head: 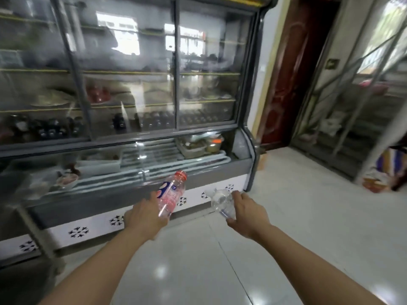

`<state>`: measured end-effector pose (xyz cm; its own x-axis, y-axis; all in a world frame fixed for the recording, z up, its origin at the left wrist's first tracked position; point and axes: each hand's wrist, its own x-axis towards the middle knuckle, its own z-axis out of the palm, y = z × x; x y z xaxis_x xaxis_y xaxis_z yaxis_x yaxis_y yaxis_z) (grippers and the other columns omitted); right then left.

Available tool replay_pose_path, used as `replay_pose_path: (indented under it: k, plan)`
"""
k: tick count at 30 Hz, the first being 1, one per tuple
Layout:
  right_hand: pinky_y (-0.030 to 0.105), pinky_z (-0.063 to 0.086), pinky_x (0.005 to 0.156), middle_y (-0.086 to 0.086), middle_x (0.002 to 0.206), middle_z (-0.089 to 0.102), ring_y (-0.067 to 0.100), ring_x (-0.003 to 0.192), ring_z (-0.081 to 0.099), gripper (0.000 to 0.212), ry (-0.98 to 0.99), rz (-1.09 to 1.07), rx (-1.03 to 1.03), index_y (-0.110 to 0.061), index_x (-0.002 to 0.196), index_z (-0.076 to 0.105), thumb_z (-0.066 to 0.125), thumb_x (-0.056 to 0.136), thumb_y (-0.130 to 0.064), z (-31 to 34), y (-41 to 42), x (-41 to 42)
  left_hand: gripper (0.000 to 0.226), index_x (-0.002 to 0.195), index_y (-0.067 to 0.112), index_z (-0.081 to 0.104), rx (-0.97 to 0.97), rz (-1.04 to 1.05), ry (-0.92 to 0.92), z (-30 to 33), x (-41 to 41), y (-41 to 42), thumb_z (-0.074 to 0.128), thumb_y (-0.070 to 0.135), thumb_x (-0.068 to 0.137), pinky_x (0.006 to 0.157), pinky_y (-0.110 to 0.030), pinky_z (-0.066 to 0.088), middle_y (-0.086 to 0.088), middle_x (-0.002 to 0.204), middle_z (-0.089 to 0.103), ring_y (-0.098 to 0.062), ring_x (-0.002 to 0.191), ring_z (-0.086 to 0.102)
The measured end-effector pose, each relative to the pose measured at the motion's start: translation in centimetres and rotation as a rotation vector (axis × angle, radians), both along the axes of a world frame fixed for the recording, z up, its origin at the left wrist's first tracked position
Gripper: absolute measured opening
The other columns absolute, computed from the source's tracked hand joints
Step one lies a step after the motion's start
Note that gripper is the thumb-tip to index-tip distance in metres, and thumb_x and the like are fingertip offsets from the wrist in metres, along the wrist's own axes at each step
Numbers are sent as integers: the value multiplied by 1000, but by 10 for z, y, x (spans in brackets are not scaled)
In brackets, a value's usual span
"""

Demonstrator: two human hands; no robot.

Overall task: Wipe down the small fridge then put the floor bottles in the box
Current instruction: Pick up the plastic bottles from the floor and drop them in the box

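- Head view looks down over two bare forearms stretched forward above a pale, glossy tiled floor (286, 216), which lies open to the right and toward the camera.
- On the left and ahead the room is bounded by a tall glass-fronted display fridge (132, 84); its grey lower case juts out toward the person, and its white base panel (99, 225) with black snowflake marks meets the floor in a long slanted edge.
- That fridge's right corner ends near a dark red wooden door (293, 73), with bare tiles between them.
- Farther right stands a metal-framed glass partition (352, 95), and bags or bundles (383, 172) lie on the floor at its foot; they are too blurred to name.
- Left hand (143, 219) is held out, back upward, just in front of the fridge's base, fingers curled round the lower end of a clear plastic bottle with a red cap (171, 194).
- This bottle is tilted, cap up and away, its label turned toward the camera, its upper half crossing the fridge's grey ledge in the picture.
- Right hand (246, 212) is held out at about the same height, well apart from the left, over the floor near the base panel's right end.
- Its fingers clutch a crumpled clear plastic bottle (220, 201), which sticks out to the left of the hand.
- Both bottles are off the floor, carried in the air.
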<state>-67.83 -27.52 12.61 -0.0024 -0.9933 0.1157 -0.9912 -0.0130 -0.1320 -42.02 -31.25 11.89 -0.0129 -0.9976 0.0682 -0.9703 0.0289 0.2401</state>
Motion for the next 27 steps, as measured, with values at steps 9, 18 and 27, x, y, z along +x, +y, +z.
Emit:
replay_pose_path:
  k: [9,18,27]
  plan:
    - [34,47,75,5,117,51,25,102,57,54,-23,-247,-130,-20,128,36,56,86,-46,27,26,-163,66,132,22,29,-165,-279,-74,31,-182,-22,60,49,80,77,-33,45,-2,115,59,-21,99,59]
    - [29,42,65,3,115,50,22,96,57,55,5,-325,-153,-21,129,35,59,86,-43,51,23,-340,66,128,21,30,-225,-343,-97,58,-358,-54,62,49,77,68,-32,41,-4,111,60,-24,97,59]
    - [28,46,68,3,119,50,21,97,56,57,-30,-399,-128,-20,131,34,63,85,-38,54,10,-478,68,131,22,31,-208,-438,-104,61,-509,-80,64,46,78,75,-33,45,-3,119,58,-23,103,58]
